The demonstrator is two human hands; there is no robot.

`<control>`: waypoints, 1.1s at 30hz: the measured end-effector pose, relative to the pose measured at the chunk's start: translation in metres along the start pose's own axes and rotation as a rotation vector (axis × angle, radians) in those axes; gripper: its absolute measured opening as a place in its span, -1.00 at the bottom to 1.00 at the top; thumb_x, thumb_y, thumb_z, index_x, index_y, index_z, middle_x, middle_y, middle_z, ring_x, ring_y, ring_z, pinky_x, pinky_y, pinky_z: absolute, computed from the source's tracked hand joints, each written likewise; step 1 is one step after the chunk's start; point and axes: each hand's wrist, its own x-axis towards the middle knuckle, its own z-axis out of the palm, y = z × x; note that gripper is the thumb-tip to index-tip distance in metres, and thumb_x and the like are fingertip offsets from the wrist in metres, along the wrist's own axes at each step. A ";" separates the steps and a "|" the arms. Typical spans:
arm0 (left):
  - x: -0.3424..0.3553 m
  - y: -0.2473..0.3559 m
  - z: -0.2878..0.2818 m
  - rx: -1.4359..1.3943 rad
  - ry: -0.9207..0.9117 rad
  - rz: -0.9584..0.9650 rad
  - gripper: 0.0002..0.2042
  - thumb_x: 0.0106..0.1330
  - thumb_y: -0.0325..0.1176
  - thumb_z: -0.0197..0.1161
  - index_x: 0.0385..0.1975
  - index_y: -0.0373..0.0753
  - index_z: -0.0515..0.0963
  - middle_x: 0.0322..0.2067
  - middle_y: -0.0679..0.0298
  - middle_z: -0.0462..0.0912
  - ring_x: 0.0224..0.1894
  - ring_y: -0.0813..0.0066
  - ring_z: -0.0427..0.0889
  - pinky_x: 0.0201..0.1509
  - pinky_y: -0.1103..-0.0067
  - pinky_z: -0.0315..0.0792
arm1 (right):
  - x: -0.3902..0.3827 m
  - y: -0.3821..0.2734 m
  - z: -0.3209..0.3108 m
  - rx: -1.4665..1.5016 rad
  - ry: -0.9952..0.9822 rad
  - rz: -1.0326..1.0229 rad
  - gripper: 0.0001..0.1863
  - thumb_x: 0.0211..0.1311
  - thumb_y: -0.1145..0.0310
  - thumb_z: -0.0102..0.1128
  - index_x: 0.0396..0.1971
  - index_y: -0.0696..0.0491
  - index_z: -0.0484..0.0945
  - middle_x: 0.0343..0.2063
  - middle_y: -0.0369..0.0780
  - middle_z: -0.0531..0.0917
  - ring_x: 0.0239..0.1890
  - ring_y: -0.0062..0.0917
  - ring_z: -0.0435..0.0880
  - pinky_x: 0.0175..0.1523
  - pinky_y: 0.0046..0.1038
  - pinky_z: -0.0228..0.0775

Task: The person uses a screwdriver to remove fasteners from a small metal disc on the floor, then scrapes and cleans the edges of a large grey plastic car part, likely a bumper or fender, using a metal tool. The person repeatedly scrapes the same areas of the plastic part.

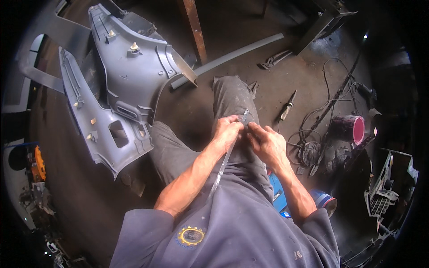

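A long thin grey strip [225, 161] with a worn, speckled surface lies slanted over my lap, its upper end near my raised knee. My left hand [226, 130] is closed round the strip below that end. Close beside it, my right hand [270, 144] has its fingers bent and pinched at the strip's upper part. A small dark patch shows between both hands, too small to make out. My fingertips partly hide the strip there.
Grey moulded plastic panels [134, 67] with clips lie at left. Ahead on the floor are a long grey strip [241, 54] and pliers [276, 59]. A pointed tool [288, 105], tangled cables [309, 152] and a pink-lined pot [358, 129] lie at right. A blue case [278, 193] sits beneath my right arm.
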 end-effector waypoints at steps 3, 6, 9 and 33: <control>0.002 -0.014 -0.016 -0.191 -0.237 0.019 -0.59 0.21 -0.56 0.18 0.08 -0.50 0.43 -0.39 0.23 0.63 -0.48 0.60 0.57 -0.50 0.64 0.44 | 0.009 -0.001 -0.001 -0.058 -0.053 0.018 -0.69 0.16 0.19 0.21 -0.08 -0.13 0.58 -0.48 -0.05 0.61 -0.39 -0.15 0.66 -0.29 -0.20 0.49; -0.011 -0.019 -0.011 -0.242 -0.054 0.003 -0.58 0.21 -0.54 0.20 0.09 -0.52 0.42 -0.40 0.19 0.63 -0.48 0.59 0.59 -0.48 0.67 0.47 | 0.009 0.001 -0.001 -0.043 -0.047 0.000 -0.72 0.16 0.20 0.20 -0.12 -0.11 0.58 -0.47 -0.04 0.61 -0.39 -0.15 0.66 -0.28 -0.19 0.49; -0.008 -0.018 -0.002 -0.106 0.020 0.049 -0.61 0.20 -0.55 0.22 0.04 -0.54 0.45 -0.41 0.17 0.65 -0.49 0.57 0.60 -0.47 0.68 0.49 | 0.012 0.001 0.000 -0.114 -0.056 0.012 -0.64 0.13 0.22 0.25 -0.04 -0.09 0.61 -0.44 -0.04 0.63 -0.38 -0.12 0.66 -0.26 -0.20 0.50; -0.012 -0.006 -0.019 0.084 0.019 0.110 -0.66 0.22 -0.46 0.23 -0.03 -0.50 0.51 -0.46 0.20 0.64 -0.56 0.64 0.55 -0.60 0.68 0.43 | 0.010 0.020 -0.009 0.230 -0.201 0.035 -0.59 0.16 0.18 0.26 0.00 -0.01 0.60 -0.17 -0.06 0.68 -0.12 -0.19 0.69 -0.02 -0.30 0.51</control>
